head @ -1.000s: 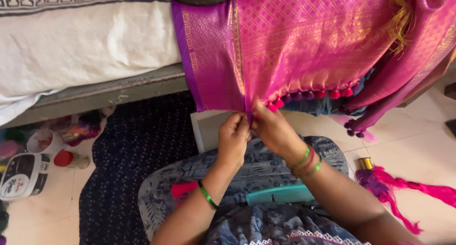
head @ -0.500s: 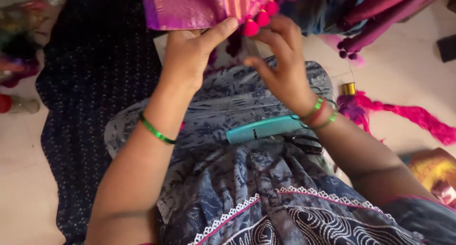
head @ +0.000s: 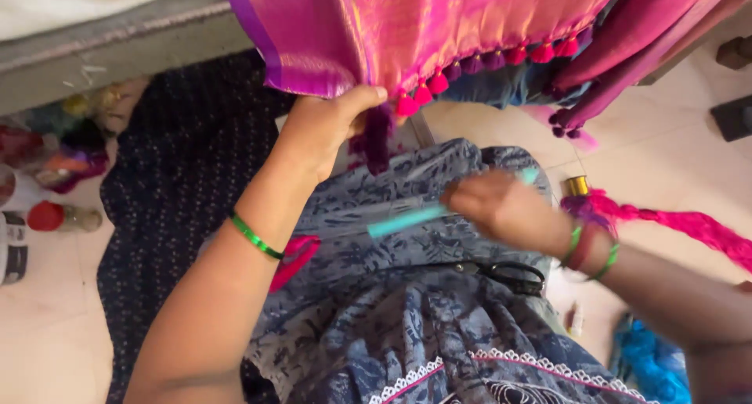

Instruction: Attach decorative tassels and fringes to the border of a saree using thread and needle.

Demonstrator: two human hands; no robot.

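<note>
Beside the bed, over a dark rug [head: 157, 169], the left hand [head: 325, 130] still pinches the pink sari [head: 439, 28] hem while the right hand [head: 501, 208] has dropped away to grasp the teal comb [head: 407, 220] on the lap.

Rug: a dark dotted rug [head: 168, 169] is spread on the floor, left of the lap.
Scissors: black-handled scissors [head: 509, 275] are laid on the blue printed cloth.
Spool: a gold thread spool [head: 577, 186] is stood on the floor.
Bottle: a red-capped bottle [head: 63, 216] is laid at far left.
</note>
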